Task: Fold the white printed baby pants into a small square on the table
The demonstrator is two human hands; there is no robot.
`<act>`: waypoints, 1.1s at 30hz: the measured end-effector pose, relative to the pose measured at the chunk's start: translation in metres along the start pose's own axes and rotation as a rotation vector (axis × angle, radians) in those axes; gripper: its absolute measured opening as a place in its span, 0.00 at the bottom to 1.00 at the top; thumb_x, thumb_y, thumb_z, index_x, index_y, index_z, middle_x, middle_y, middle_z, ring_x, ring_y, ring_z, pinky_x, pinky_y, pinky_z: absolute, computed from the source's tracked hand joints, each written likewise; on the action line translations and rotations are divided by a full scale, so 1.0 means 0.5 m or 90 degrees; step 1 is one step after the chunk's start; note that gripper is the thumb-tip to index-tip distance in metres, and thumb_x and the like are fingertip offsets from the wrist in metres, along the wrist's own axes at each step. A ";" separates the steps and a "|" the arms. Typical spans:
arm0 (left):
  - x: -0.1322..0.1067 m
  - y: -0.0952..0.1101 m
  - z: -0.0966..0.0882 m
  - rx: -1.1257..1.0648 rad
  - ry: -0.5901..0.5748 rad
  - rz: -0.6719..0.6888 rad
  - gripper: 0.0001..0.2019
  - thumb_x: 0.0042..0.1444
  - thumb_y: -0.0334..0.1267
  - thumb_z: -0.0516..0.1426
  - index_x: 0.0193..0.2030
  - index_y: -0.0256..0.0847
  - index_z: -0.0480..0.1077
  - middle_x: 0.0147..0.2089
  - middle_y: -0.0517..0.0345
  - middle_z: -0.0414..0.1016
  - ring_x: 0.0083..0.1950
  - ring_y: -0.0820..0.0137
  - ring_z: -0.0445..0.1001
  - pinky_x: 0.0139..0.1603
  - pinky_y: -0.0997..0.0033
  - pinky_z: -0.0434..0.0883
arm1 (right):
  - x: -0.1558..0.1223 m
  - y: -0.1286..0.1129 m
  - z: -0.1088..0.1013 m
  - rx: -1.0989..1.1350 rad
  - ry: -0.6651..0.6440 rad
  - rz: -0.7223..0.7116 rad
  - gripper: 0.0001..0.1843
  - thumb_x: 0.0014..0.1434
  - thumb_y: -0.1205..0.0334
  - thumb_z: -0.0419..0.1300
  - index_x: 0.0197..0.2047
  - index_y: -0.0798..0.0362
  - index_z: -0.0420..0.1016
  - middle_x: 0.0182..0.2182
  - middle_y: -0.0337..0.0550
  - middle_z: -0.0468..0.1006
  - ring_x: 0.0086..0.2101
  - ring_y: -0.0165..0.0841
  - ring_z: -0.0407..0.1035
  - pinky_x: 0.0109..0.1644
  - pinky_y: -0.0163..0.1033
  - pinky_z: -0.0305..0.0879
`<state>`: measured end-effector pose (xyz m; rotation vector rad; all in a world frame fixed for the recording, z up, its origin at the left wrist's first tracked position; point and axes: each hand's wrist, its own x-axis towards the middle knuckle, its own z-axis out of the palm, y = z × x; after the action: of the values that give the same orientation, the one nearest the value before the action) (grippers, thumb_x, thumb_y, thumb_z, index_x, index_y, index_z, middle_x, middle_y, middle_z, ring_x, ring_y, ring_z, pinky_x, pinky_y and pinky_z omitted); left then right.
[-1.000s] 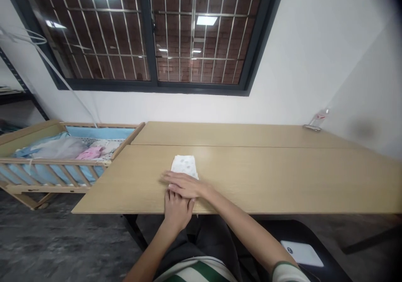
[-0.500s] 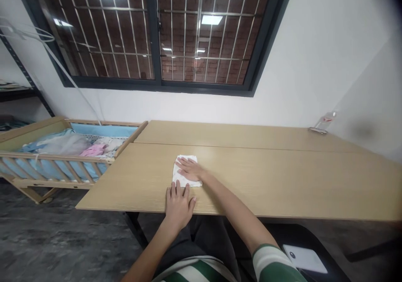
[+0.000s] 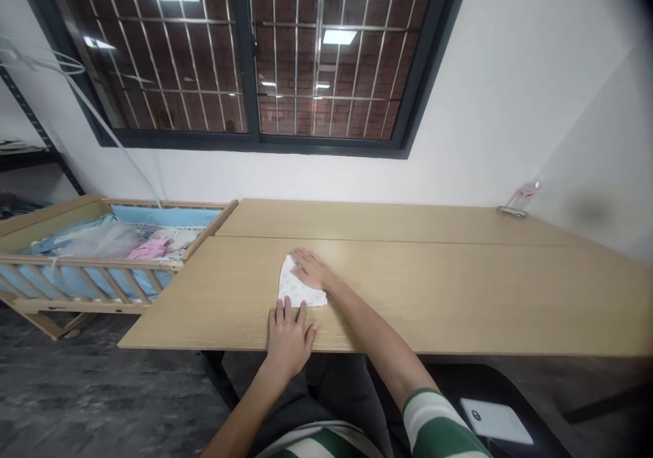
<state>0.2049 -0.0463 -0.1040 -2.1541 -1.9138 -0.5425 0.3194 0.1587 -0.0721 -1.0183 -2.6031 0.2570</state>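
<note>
There are two hands, the left hand [image 3: 288, 335] and the right hand [image 3: 312, 271]. There is one cloth [image 3: 297, 293], one table [image 3: 459, 295], one crib [image 3: 92, 263], one window [image 3: 255, 56], one white phone [image 3: 496, 420] and one small bottle [image 3: 519, 197].

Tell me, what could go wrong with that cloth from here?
The cloth lies near the front edge of the table, so a pull toward the body might slide it off. Only the right hand presses it flat; the left hand rests at its near edge, so the fold could spring open if released.
</note>
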 end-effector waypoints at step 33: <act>-0.011 -0.140 -0.073 -0.358 -0.104 0.153 0.15 0.73 0.43 0.44 0.47 0.45 0.71 0.46 0.54 0.80 0.49 0.61 0.78 0.55 0.58 0.69 | -0.356 -0.180 -0.117 0.171 -0.110 0.030 0.29 0.63 0.51 0.63 0.66 0.44 0.69 0.65 0.47 0.69 0.65 0.46 0.60 0.71 0.53 0.47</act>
<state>0.1305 -0.0562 -0.0789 -2.8015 -1.6782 -0.9743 0.4073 -0.0258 -0.0351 -1.0005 -2.6027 0.7138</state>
